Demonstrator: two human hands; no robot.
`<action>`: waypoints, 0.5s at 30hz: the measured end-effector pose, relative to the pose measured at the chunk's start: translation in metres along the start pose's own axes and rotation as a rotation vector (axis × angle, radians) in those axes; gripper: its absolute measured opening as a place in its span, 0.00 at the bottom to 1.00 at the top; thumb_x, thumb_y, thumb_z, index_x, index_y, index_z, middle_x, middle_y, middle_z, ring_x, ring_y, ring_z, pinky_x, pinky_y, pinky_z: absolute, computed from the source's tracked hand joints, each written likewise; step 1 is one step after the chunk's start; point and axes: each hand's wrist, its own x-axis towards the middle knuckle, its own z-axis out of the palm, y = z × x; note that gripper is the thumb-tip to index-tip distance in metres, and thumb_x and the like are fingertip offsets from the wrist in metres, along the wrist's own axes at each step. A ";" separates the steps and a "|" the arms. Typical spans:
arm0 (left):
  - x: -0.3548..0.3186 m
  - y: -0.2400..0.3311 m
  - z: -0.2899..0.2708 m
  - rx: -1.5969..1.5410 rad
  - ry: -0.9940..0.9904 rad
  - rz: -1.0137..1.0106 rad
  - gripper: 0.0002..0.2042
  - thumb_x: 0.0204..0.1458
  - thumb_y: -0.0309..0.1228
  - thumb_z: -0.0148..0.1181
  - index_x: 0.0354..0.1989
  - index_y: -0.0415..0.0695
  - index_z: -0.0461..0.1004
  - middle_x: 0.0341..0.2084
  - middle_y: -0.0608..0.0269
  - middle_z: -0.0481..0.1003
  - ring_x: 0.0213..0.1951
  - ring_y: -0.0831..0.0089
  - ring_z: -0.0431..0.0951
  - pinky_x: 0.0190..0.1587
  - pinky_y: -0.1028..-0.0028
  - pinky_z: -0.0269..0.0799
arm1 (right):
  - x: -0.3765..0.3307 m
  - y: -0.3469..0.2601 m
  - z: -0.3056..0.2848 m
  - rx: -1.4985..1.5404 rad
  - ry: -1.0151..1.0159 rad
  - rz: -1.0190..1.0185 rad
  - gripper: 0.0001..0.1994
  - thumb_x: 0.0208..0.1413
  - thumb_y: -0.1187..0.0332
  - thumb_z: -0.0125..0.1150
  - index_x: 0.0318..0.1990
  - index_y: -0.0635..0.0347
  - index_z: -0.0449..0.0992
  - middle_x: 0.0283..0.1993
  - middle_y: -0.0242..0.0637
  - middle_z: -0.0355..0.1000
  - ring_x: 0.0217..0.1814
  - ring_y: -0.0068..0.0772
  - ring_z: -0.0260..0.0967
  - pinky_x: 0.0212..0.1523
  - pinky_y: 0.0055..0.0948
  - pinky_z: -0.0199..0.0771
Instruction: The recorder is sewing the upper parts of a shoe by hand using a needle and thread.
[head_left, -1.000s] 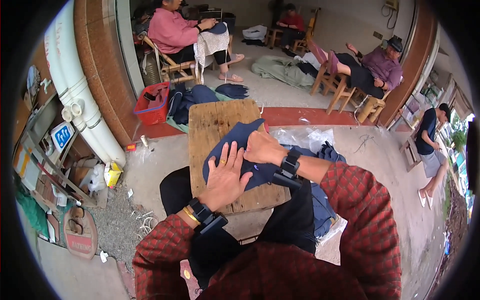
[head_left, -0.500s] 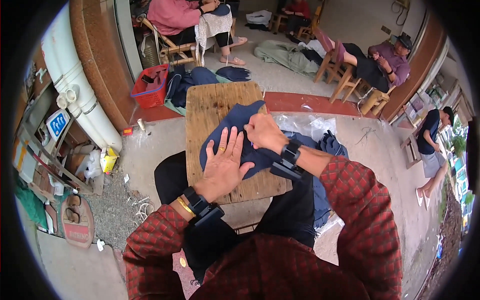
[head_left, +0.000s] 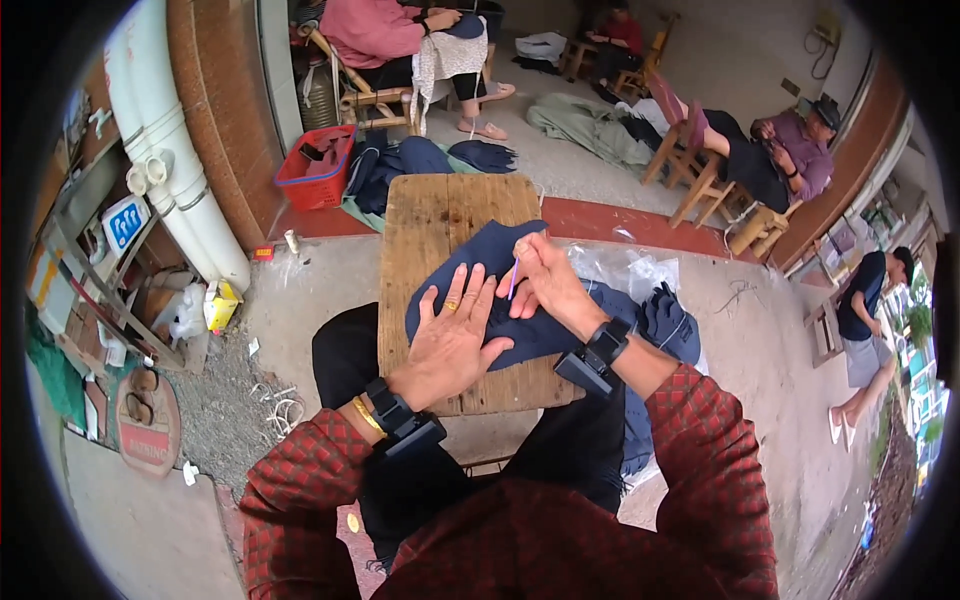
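Note:
A cut piece of dark blue cloth (head_left: 480, 251) lies flat across a small wooden table (head_left: 412, 213) in front of me. My left hand (head_left: 447, 345) rests on the cloth with its fingers stretched out, pressing it down. Close to those fingertips, my right hand (head_left: 556, 290) pinches a slim purple stick (head_left: 514, 279), pen-like in shape, held almost upright over the cloth. Whether its lower tip touches the cloth I cannot tell, since it is too small.
More dark blue pieces (head_left: 668, 325) hang beside the table's right, near clear plastic sheeting (head_left: 625, 268). Beyond its far left stand a red basket (head_left: 318, 180) and a dark cloth pile (head_left: 405, 160). Several people sit inside the doorway; another person (head_left: 868, 305) is at the far right.
My right hand has turned and shifted slightly down and to the right, and its fingers have loosened from a fist-like grip, showing the purple stick. My left hand stays flat on the cloth.

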 end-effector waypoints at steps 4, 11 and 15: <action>-0.001 -0.003 -0.001 0.013 -0.033 0.018 0.42 0.60 0.53 0.57 0.74 0.35 0.53 0.76 0.45 0.49 0.77 0.51 0.46 0.71 0.42 0.43 | 0.004 0.010 -0.007 0.080 -0.173 0.089 0.13 0.72 0.59 0.52 0.49 0.61 0.69 0.41 0.39 0.78 0.33 0.25 0.78 0.31 0.22 0.80; 0.000 -0.005 -0.009 -0.015 -0.082 0.053 0.43 0.58 0.49 0.63 0.74 0.37 0.53 0.76 0.47 0.49 0.78 0.52 0.45 0.71 0.45 0.42 | -0.005 0.002 -0.007 -0.025 -0.249 -0.004 0.10 0.73 0.68 0.50 0.49 0.65 0.74 0.41 0.32 0.74 0.35 0.21 0.77 0.32 0.21 0.81; 0.001 -0.008 -0.011 -0.015 -0.073 0.101 0.44 0.57 0.50 0.63 0.75 0.37 0.52 0.76 0.48 0.51 0.78 0.53 0.46 0.71 0.46 0.43 | -0.004 -0.003 -0.012 -0.145 -0.294 -0.020 0.10 0.74 0.67 0.47 0.47 0.63 0.73 0.37 0.34 0.74 0.25 0.21 0.76 0.25 0.20 0.79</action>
